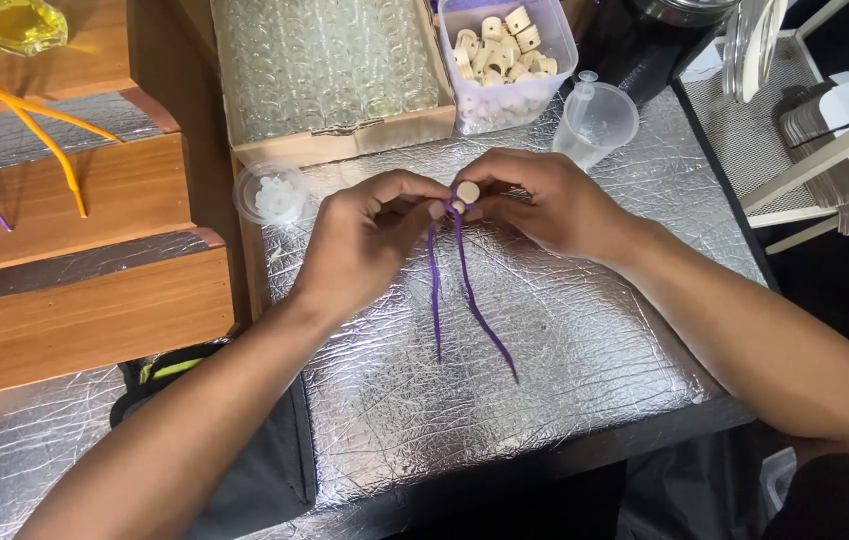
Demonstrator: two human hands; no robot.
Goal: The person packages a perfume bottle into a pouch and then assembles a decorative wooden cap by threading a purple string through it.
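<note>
Pinching a small cream wooden bead [468, 191] between both grips, left hand [370, 240] and right hand [545, 205] meet above the foil-covered surface [595, 340]; purple cord [465, 290] dangles below. Loose pinch could let the bead slip off.

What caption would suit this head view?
Both hands, left and right, pinch a small cork looped with purple cord above silver foil.
</note>
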